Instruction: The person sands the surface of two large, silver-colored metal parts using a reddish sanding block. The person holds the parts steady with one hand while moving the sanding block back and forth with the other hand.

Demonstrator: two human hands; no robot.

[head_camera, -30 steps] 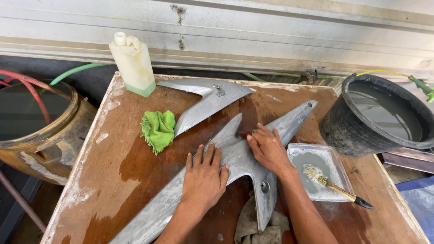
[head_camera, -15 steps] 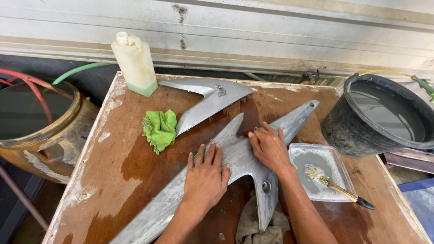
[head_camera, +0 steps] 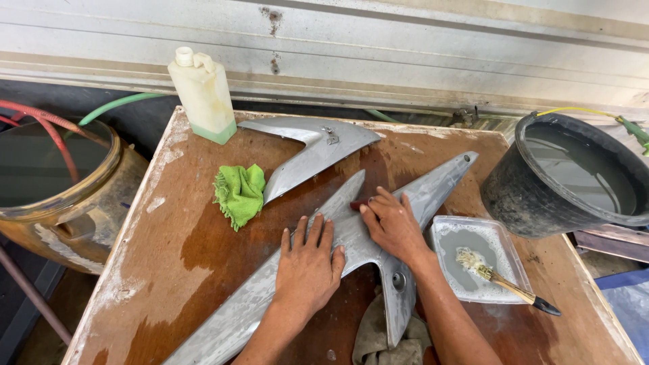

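Left hand (head_camera: 307, 265) flat on grey panel (head_camera: 351, 236), right hand (head_camera: 392, 226) beside

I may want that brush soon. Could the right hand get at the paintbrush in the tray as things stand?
Probably yes. The paintbrush lies in the open tray just beside the right hand, handle pointing outward, nothing over it. The hand presses a small dark piece, though.
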